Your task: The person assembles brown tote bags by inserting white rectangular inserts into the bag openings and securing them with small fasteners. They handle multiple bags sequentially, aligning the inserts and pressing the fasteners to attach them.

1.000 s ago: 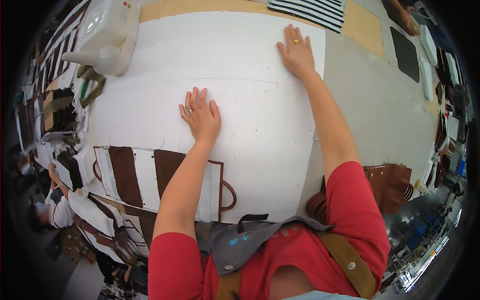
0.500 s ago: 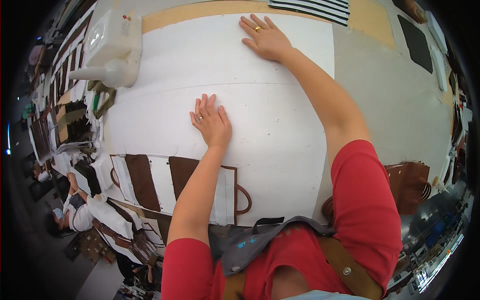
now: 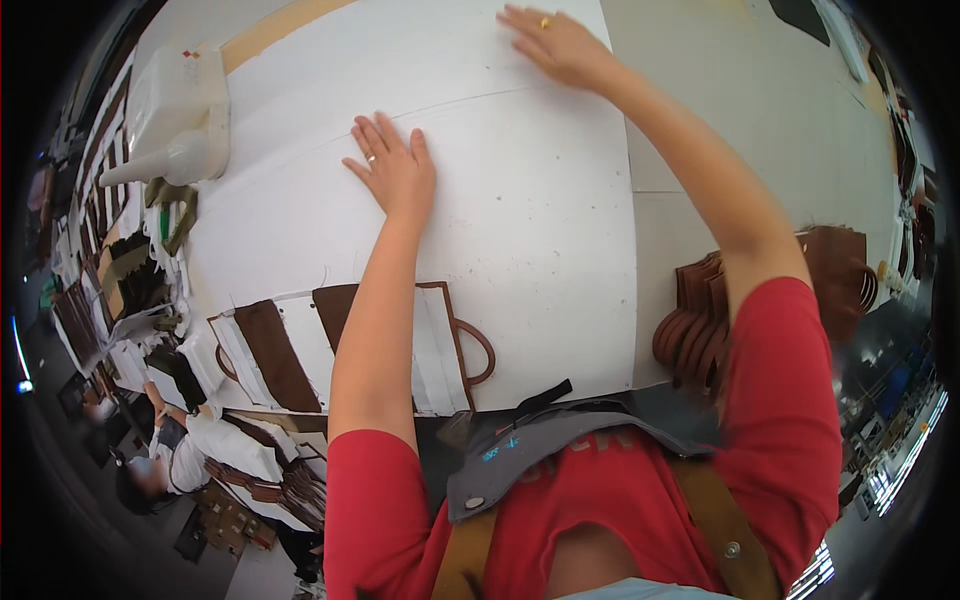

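Lying wide, left hand (image 3: 396, 182) on white sheet (image 3: 540, 250); right hand (image 3: 566, 50) wide; panel (image 3: 273, 345) under left forearm (image 3: 378, 320)

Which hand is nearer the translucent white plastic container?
Left. The bare left hand is right of the container; the bare right hand is farther right, and farther forward.

Smooth matt white sheet (image 3: 530, 240), glossy translucent plastic bottle (image 3: 170, 110), matt grey cloth apron (image 3: 550, 430)
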Available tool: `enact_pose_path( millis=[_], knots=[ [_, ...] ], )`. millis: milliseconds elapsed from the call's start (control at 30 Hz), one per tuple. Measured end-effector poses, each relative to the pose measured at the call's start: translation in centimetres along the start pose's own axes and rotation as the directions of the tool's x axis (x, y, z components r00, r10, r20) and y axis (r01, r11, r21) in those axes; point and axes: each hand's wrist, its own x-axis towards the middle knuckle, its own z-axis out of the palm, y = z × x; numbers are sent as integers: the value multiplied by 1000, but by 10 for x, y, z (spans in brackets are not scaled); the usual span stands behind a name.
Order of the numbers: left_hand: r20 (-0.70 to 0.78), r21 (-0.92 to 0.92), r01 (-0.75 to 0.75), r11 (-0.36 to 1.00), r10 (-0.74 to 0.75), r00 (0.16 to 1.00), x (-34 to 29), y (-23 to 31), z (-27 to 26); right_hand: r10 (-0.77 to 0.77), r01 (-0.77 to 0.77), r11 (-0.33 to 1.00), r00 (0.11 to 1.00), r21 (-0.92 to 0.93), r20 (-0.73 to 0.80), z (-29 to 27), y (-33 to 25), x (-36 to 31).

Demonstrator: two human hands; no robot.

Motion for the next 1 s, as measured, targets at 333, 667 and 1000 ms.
enact_pose_path(
  millis=[333, 667, 1000],
  knots=[
    [380, -756, -479, 445, 895, 232, -281, 81, -46, -121, 144, 983, 976, -117, 183, 49, -110, -166],
    [-57, -377, -517, 769, 538, 841, -44, 63, -17, 467, -799, 597, 267, -77, 843, -27, -250, -504],
    [288, -331, -849, 411, 901, 323, -297, 90, -19, 362, -862, 215, -365, -458, 858, -5, -329, -708]
  ],
)
